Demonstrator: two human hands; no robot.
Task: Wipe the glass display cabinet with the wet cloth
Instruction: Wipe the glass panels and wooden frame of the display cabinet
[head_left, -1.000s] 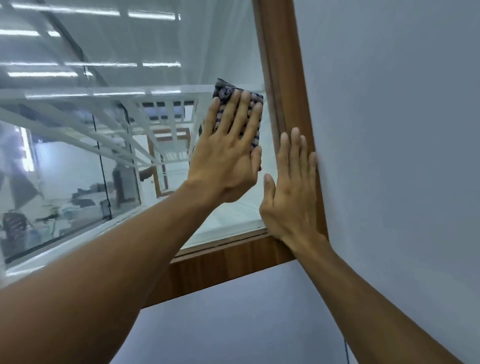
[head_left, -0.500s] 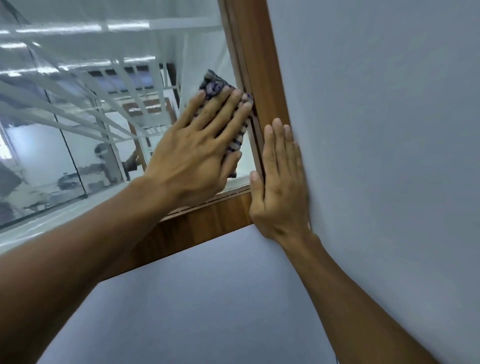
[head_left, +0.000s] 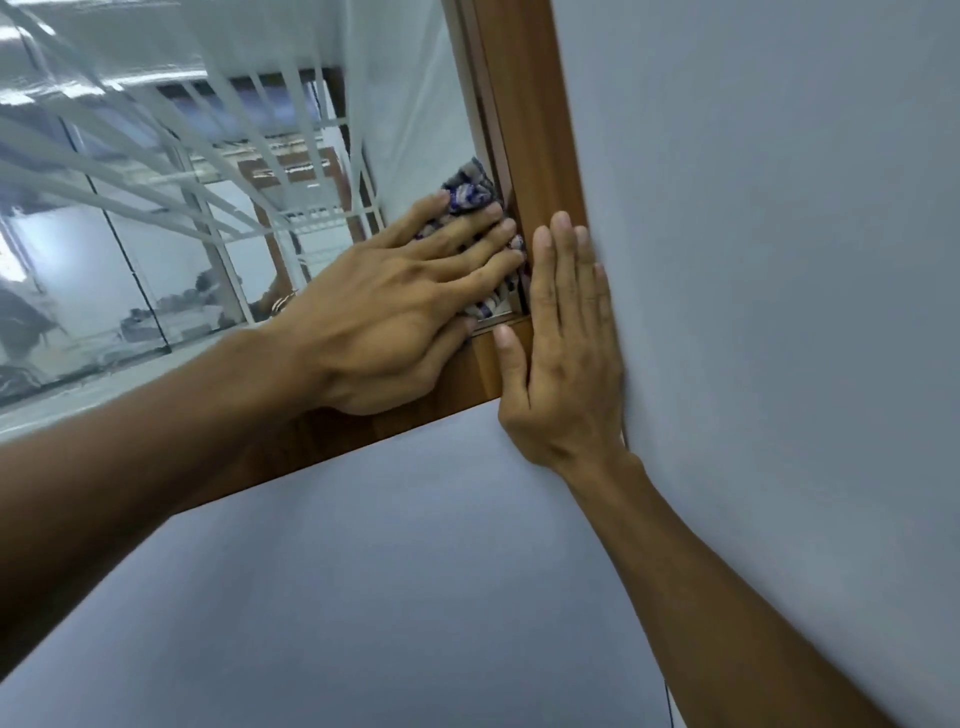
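Observation:
A glass pane (head_left: 218, 171) fills the upper left, set in a brown wooden frame (head_left: 524, 98). A checked blue and white cloth (head_left: 470, 192) lies against the glass in the pane's lower right corner. My left hand (head_left: 395, 306) presses it flat with straight fingers; most of the cloth is hidden under them. My right hand (head_left: 563, 353) rests flat with straight fingers on the wooden frame and the grey wall, right beside the cloth.
A grey wall (head_left: 753, 260) runs to the right of the frame and a grey panel (head_left: 389, 571) lies below it. The glass reflects ceiling lights and white bars. A thin dark cable (head_left: 669, 701) hangs at the bottom right.
My left hand has slid the cloth down and to the right, from the open glass into the pane's lower right corner. My right hand stayed on the frame.

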